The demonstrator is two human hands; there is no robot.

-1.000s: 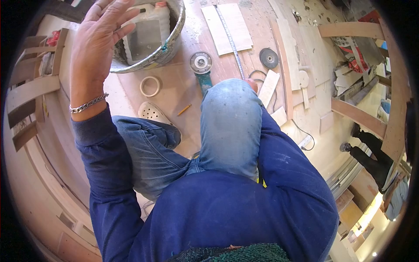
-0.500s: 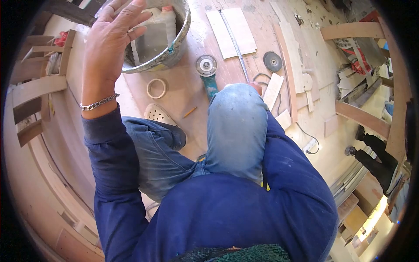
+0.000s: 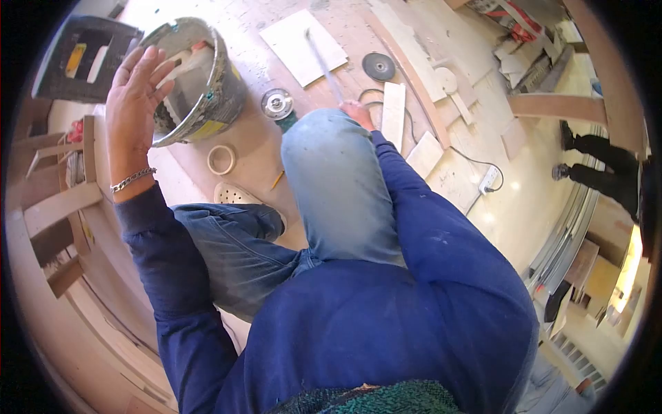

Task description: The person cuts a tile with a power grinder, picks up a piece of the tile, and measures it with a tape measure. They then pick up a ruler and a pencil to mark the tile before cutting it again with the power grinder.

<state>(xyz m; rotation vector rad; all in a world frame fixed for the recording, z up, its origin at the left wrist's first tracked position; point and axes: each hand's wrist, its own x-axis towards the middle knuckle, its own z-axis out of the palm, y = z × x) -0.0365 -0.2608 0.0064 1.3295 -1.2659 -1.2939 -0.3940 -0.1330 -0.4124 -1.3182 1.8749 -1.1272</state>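
My left hand is raised beside a dirty bucket, fingers spread and holding nothing. Inside the bucket stands a pale plastic jug with a red cap. Beyond my knee, my right hand is closed at the near end of a tape measure. The tape's blurred blade stretches away over a white square board; the case is not visible. Left of that hand is an angle grinder, partly hidden by my knee. A dark grinding disc lies to the right.
A tape roll and a pencil lie near my shoe. Wood strips and a power strip with a cable are at right. A dark crate stands behind the bucket. Another person's legs show far right.
The view has shifted, so the floor items appear further left. My right hand shows more from behind the knee, and the tape's blade now looks blurred. My left hand stays raised and open.
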